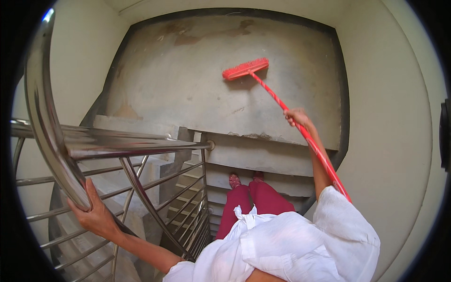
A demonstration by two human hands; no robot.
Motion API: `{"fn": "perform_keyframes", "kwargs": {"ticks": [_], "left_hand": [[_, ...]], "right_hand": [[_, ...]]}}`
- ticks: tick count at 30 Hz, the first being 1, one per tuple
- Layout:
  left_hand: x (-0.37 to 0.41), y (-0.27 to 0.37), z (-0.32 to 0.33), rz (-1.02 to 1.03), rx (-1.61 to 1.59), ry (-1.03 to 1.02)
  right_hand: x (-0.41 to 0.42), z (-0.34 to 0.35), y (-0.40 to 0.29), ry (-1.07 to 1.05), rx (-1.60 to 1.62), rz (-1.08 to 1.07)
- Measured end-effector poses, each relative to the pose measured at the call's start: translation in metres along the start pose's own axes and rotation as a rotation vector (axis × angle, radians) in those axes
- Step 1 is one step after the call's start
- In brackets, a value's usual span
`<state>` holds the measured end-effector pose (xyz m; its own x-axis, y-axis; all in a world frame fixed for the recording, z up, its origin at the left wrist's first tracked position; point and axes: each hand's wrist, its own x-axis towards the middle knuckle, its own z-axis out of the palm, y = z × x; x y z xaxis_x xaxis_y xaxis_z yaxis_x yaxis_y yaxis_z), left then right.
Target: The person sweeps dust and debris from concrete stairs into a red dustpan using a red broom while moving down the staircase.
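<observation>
My right hand (297, 118) is closed around the striped red handle (276, 99) of a push broom, partway along its length. The handle's upper end passes beside my right sleeve. At its far end, the red broom head (245, 69) with its bristles is over the bare concrete stair landing (183, 88); a shadow lies just below it. On the left, my left hand (93, 213) grips a thick, polished metal handrail (47, 116), thumb and fingers on either side of the tube.
My feet in pink shoes (234, 180) stand on a concrete step below the landing's chipped edge (253, 136). Metal railing bars (141, 192) run along the left, with more stairs (186, 176) visible between them. Pale walls (384, 116) and a dark skirting border (343, 88) enclose the landing.
</observation>
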<state>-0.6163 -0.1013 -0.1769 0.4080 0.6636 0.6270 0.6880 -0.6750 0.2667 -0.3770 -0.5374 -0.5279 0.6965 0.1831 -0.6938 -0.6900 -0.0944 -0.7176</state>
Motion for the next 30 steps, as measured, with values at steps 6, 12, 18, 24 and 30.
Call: {"fn": "perform_keyframes", "kwargs": {"ticks": [6, 12, 18, 24, 30], "left_hand": [[0.001, 0.005, 0.003, -0.009, 0.047, 0.028], [0.000, 0.003, 0.001, -0.012, 0.093, 0.026], [0.002, -0.007, 0.004, 0.034, 0.155, 0.051], [0.002, -0.003, 0.000, 0.007, 0.176, 0.047], [0.008, -0.016, 0.006, 0.065, 0.223, 0.074]], "right_hand": [[0.042, -0.030, 0.003, 0.069, 0.062, 0.076], [-0.057, -0.043, 0.060, 0.058, 0.100, 0.188], [-0.154, -0.048, 0.065, 0.094, 0.082, 0.152], [-0.111, -0.095, 0.040, 0.194, 0.096, 0.030], [-0.053, -0.157, 0.051, 0.272, 0.179, 0.082]]}}
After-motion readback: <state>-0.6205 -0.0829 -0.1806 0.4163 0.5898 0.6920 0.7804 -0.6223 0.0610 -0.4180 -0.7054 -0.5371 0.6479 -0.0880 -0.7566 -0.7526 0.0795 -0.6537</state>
